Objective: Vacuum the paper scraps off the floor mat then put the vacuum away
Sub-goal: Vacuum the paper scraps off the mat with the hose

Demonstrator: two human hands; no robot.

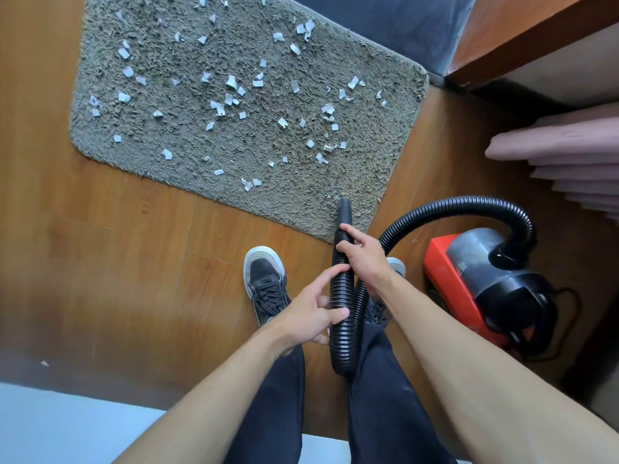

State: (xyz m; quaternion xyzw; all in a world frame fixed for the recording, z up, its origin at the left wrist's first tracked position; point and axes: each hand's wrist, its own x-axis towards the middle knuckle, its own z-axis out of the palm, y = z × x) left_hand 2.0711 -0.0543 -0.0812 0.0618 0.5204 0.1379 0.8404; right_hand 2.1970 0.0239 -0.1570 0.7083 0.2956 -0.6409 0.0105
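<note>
A shaggy grey floor mat lies on the wooden floor, strewn with several white paper scraps. A red and black canister vacuum stands on the floor at the right. Its ribbed black hose loops from the canister down between my legs and up to a nozzle over the mat's near corner. My right hand grips the hose just behind the nozzle. My left hand holds the hose lower down, with thumb and fingers around it.
My two dark sneakers stand on the wood floor just before the mat. A wooden furniture edge and pink folded fabric are at the right. A dark blue surface borders the mat's far side. The vacuum's cord trails right.
</note>
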